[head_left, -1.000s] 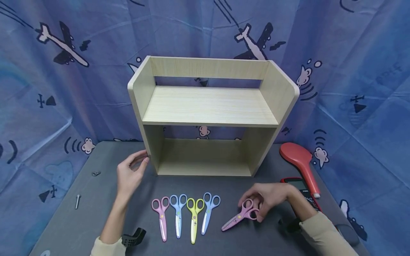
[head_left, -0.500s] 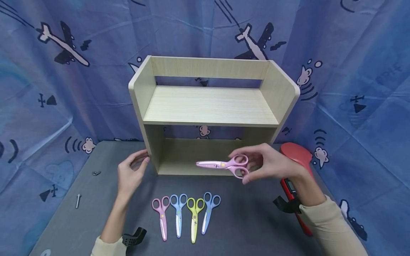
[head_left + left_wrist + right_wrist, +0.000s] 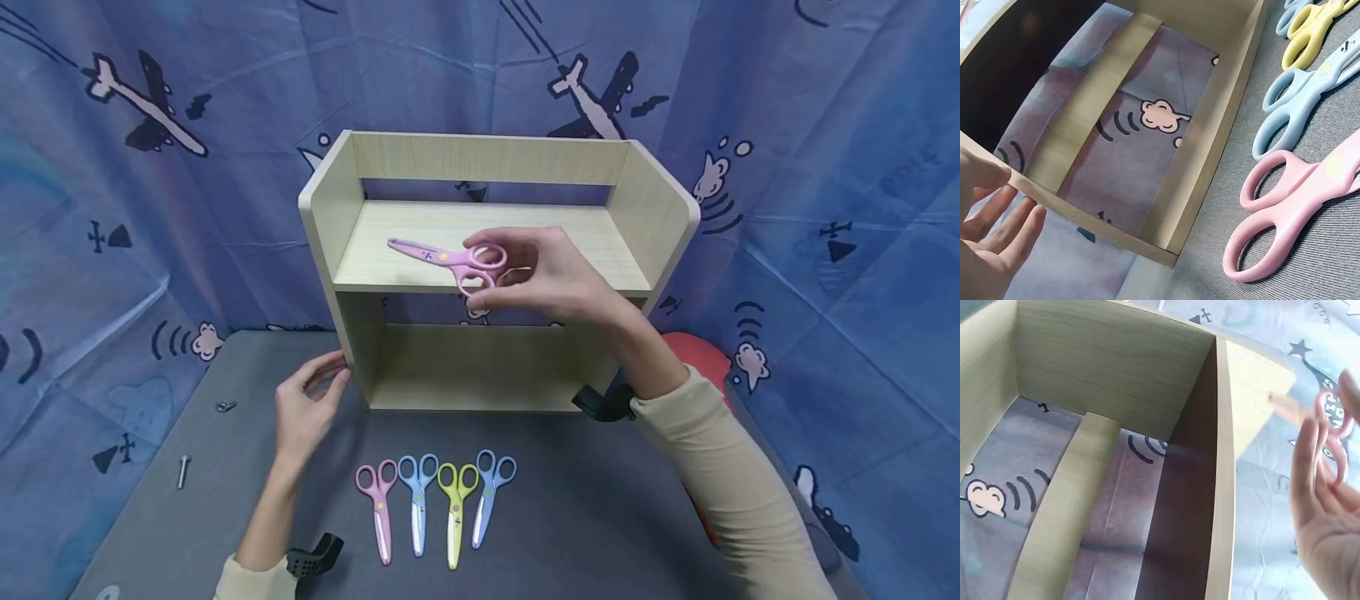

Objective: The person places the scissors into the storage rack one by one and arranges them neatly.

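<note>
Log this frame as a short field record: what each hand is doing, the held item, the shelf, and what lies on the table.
right hand: pinches the handles of the pink scissors, held over the upper shelf board
left hand: fingers straight, touching the left side panel of the wooden shelf
scissors on table: four in a row, pink, blue, yellow-green, blue, handles toward the shelf
other: red paddle-shaped object right of the shelf; screw at left

Wooden shelf (image 3: 1116, 369), fingers (image 3: 1307, 462), pink scissors (image 3: 1332, 419)
</note>
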`<state>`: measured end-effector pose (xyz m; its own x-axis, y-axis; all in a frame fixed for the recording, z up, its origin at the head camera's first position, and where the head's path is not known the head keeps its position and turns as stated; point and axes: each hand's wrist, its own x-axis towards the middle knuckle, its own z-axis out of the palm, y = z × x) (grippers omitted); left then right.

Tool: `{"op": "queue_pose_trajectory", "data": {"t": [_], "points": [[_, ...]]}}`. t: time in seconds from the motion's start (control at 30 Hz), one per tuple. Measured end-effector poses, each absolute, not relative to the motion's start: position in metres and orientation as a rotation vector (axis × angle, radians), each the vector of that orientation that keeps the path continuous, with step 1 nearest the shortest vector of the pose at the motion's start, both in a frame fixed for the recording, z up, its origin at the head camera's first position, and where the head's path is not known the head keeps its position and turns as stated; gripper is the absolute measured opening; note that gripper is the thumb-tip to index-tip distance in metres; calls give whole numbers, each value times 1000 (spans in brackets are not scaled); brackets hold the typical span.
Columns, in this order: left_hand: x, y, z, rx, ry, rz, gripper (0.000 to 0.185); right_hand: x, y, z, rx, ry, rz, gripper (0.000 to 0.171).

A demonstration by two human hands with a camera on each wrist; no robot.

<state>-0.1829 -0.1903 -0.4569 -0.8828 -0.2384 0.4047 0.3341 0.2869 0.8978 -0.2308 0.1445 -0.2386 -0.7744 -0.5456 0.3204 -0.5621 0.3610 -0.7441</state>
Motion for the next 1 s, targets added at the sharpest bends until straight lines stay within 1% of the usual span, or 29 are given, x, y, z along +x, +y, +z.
{"op": "queue_pose_trajectory", "data": {"t": [0.23,0.4,0.5,0.7,0.77,0.83,1.0], "points": [[-183,-191,-458,-91,-2085,-1660,30,-267,93,-234,947,-2608,1314,60],[-183,-190,-458,-84,-2084,-1673,30,-281,66,-240,906,-2671,1156,57],[-183,-190,-458,-87,-2080,-1667,30,-283,54,-245,905,-2686,1060,56],[-185,-190,-460,-104,-2057,-1668,30,-282,37,-254,851,-2716,864,65],[-185,-190,-459,-103,-2052,-1677,29,-280,32,-255,853,-2712,831,66],[-185,-190,-459,-100,-2052,-1683,30,-279,28,-255,868,-2696,819,64],[-185,-191,-459,-95,-2063,-1674,30,-277,21,-254,905,-2650,881,52]]}}
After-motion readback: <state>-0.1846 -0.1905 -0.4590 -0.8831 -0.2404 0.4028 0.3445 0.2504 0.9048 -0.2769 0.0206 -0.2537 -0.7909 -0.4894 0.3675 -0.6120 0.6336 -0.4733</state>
